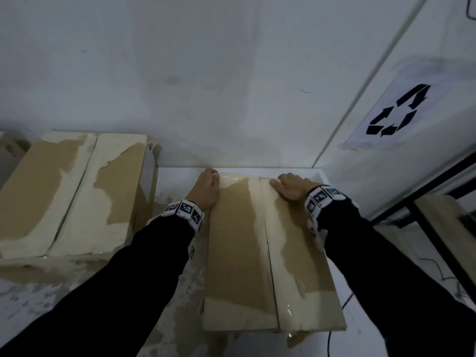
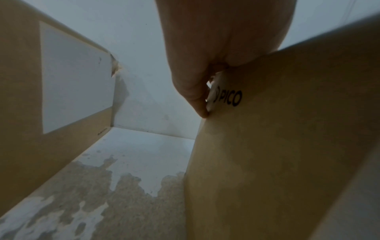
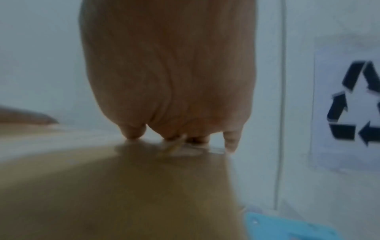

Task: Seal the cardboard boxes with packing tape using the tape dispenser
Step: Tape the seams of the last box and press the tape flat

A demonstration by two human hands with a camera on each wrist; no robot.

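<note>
A cardboard box [image 1: 239, 253] lies lengthwise on the white table, both flaps down with a seam along the middle. Glossy clear tape [image 1: 287, 310] shows at its near end. My left hand [image 1: 206, 188] grips the far left corner; in the left wrist view its thumb [image 2: 195, 97] presses the side wall of the box [image 2: 277, 146] beside a "PICO" print. My right hand [image 1: 292, 188] lies flat on the far right of the top, thumb spread left. In the right wrist view its fingertips [image 3: 133, 134] press the top of the box [image 3: 123, 186] by the far edge. No tape dispenser is in view.
A second, larger cardboard box [image 1: 72, 191] stands to the left, a narrow gap away. The table [image 1: 38, 292] is worn and patchy. A wall with a recycling sign [image 1: 401, 112] rises close behind. A light blue object [image 3: 287, 227] lies right of the box; cables [image 1: 438, 271] run there.
</note>
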